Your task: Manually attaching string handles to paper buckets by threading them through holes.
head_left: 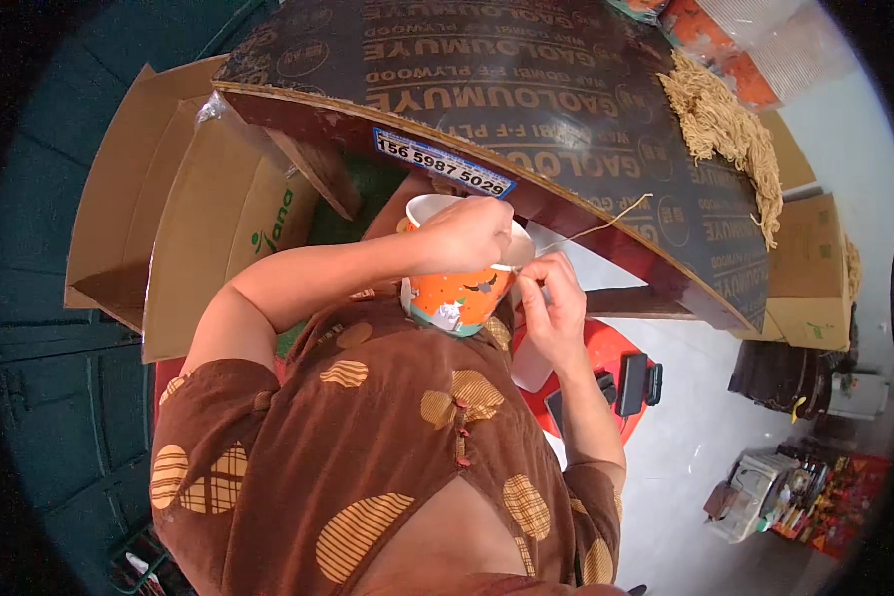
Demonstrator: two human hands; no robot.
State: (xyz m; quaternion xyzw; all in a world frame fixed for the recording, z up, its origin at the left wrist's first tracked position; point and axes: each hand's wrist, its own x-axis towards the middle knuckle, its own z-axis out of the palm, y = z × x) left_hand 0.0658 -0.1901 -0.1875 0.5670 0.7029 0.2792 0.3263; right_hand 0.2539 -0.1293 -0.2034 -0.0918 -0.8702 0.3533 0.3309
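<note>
In front of my chest is a paper bucket (464, 301), orange with a white inside, a teal base and dark and white printed shapes. My left hand (470, 234) reaches over its rim from the left, fingers curled down into the mouth. The bucket wall hides those fingertips, so what they pinch cannot be seen. At the right side of the rim, my right hand (554, 300) is closed in a pinch on a thin beige cord (606, 224). The cord's free end sticks out up and right, over the table edge.
A dark plywood-topped table (526, 74) stands before me; a heap of beige cords (730, 129) hangs over its right edge. Wrapped stacks of orange buckets (755, 79) lie beyond. Cardboard boxes (194, 238) stand left. A red stool (606, 348) holding black devices (634, 385) is at my right.
</note>
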